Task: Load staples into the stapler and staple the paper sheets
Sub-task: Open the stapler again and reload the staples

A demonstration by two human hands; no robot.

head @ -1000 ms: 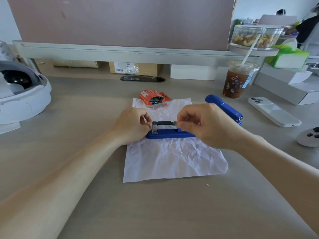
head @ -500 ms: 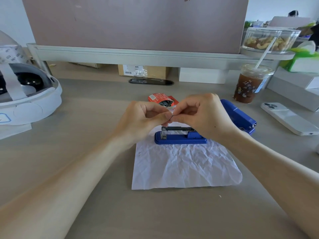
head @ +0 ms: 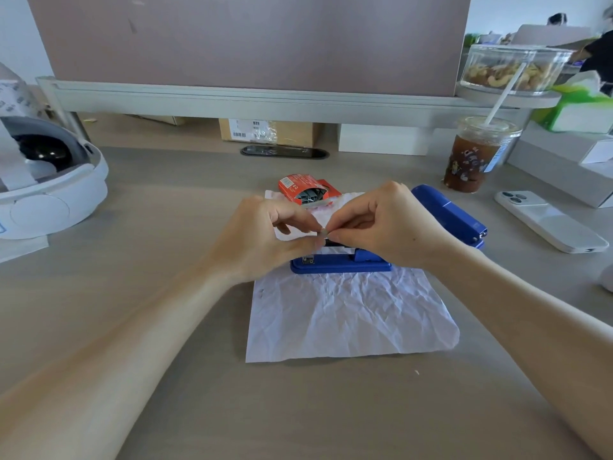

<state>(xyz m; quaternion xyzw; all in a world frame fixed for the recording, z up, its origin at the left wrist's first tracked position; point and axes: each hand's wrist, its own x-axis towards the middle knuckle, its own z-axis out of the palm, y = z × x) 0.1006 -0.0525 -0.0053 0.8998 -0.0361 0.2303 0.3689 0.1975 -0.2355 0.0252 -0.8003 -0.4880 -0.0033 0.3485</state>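
A blue stapler (head: pixel 341 263) lies open on crumpled white paper sheets (head: pixel 348 313), its top arm (head: pixel 447 210) swung back to the right. Just above its staple channel, my left hand (head: pixel 265 237) and my right hand (head: pixel 388 224) meet fingertip to fingertip, both pinching a small strip of staples (head: pixel 323 232). Most of the strip is hidden by the fingers. Behind the hands, a torn red staple box (head: pixel 306 190) with grey staples showing lies on the paper's far edge.
An iced drink cup (head: pixel 477 154) with a straw stands at the back right, a white phone (head: pixel 550 220) beside it. A white headset (head: pixel 43 184) sits at the left. A glass bowl of nuts (head: pixel 514 68) rests on the partition shelf.
Both hands lifted off the stapler's channel and came together above it, pinching the staple strip. In the last half second they sank slightly toward the stapler.
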